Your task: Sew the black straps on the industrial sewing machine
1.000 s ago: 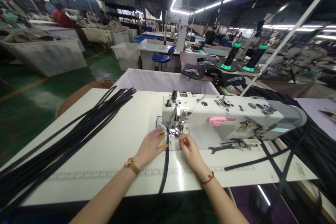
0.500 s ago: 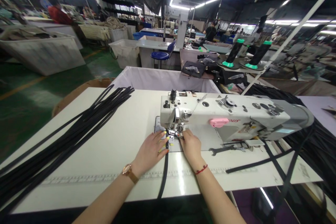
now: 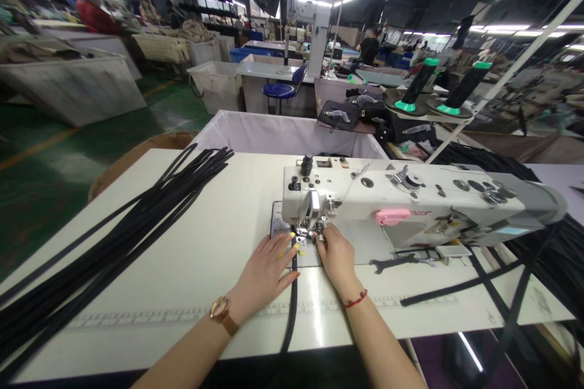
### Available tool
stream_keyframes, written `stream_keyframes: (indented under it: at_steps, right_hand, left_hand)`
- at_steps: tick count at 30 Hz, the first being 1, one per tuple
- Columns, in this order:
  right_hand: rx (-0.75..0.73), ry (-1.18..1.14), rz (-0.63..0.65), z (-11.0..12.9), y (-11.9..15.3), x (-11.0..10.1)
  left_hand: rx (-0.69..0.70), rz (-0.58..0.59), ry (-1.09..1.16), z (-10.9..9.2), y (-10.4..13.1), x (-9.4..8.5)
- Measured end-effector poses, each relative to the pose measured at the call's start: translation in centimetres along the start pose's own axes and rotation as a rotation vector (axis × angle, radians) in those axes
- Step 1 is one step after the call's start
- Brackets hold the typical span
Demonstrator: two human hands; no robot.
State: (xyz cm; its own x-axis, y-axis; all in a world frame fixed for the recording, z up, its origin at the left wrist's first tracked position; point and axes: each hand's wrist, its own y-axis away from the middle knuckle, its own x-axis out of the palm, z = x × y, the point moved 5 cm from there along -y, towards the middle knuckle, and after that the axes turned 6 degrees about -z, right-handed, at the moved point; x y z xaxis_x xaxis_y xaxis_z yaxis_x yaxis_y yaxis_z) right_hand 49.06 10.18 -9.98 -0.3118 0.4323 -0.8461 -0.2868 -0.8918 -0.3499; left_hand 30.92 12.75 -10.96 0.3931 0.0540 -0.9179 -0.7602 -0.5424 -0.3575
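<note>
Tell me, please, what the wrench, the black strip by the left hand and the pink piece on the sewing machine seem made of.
Wrench: likely metal, dark grey, judging by its crisp open end. Black strip: flexible, fairly matt, since it curves with little shine; webbing or leather-like, too fine to tell. Pink piece: probably plastic, from its smooth, even colour.

Sewing workshop: sewing machine point(image 3: 349, 197), thread spools point(image 3: 420, 84)

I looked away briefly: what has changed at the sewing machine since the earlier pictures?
The right hand moved forward, its curled fingers straightening beside the presser foot. The left hand spread its thumb backward but remains at the black strap. The wrench and strap bundle stayed put.
</note>
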Motion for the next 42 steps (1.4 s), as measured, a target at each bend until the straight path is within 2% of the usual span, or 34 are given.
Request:
stream_keyframes:
  at_steps: [7, 13, 19, 23, 30, 42]
  right_hand:
    - [0.013, -0.029, 0.009, 0.1, -0.3, -0.2]
    - [0.017, -0.051, 0.023, 0.1, -0.2, -0.2]
    - [0.014, -0.034, 0.022, 0.0, -0.3, -0.1]
    - [0.013, -0.033, 0.033, 0.1, -0.5, -0.1]
    - [0.013, -0.033, 0.032, 0.1, -0.7, -0.2]
    - [0.014, -0.035, 0.019, 0.1, -0.9, -0.1]
  left_hand:
    - [0.152, 0.087, 0.047, -0.8, 0.7, -0.6]
    - [0.201, 0.142, 0.077, -0.6, 0.4, -1.5]
    - [0.092, 0.035, 0.076, 0.0, -1.3, 0.3]
    - [0.032, -0.038, 0.045, 0.0, -0.9, 1.4]
    - [-0.002, -0.05, 0.065, -1.2, 0.1, 1.4]
    - [0.042, -0.056, 0.03, -1.4, 0.2, 1.5]
